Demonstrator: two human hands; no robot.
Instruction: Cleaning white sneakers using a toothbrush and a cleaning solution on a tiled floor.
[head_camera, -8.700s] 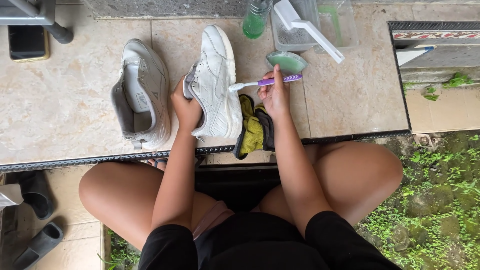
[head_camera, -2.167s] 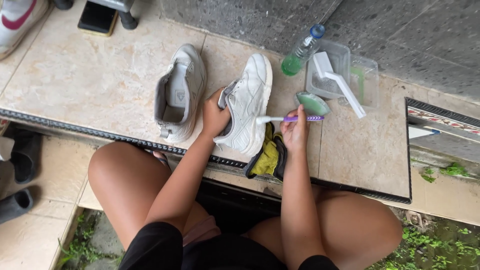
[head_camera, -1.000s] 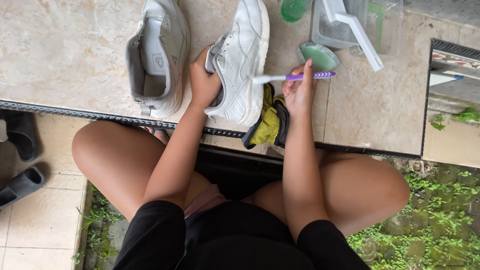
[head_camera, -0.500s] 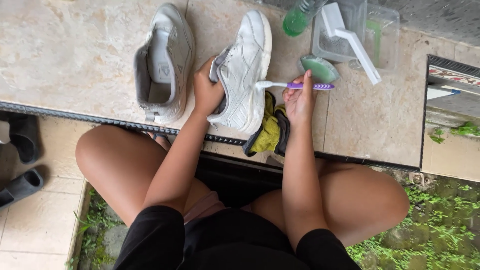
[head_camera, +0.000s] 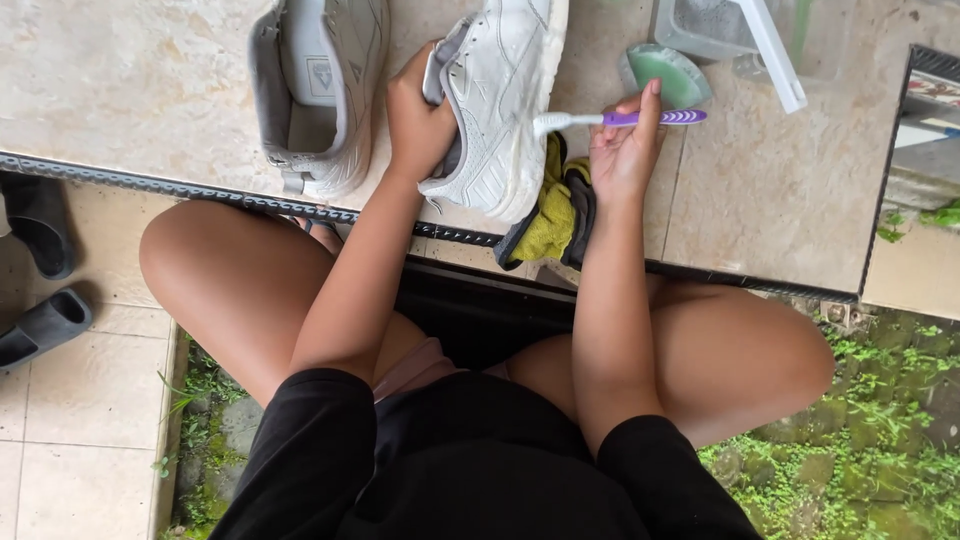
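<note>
Gripping white sneaker (head_camera: 500, 100) in left hand (head_camera: 420, 125), right hand (head_camera: 620, 150) clasping purple toothbrush (head_camera: 620, 118)

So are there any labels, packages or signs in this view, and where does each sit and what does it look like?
Insole label: a small pale patch with a dark triangular mark, inside the grey-white shoe lying left of the left hand.
Clear plastic container: at the top edge, beyond the right hand; boxy, see-through, holding a white brush handle.
Patterned strip: at the far right edge, red and white; too small to tell more.
No screens.
</note>
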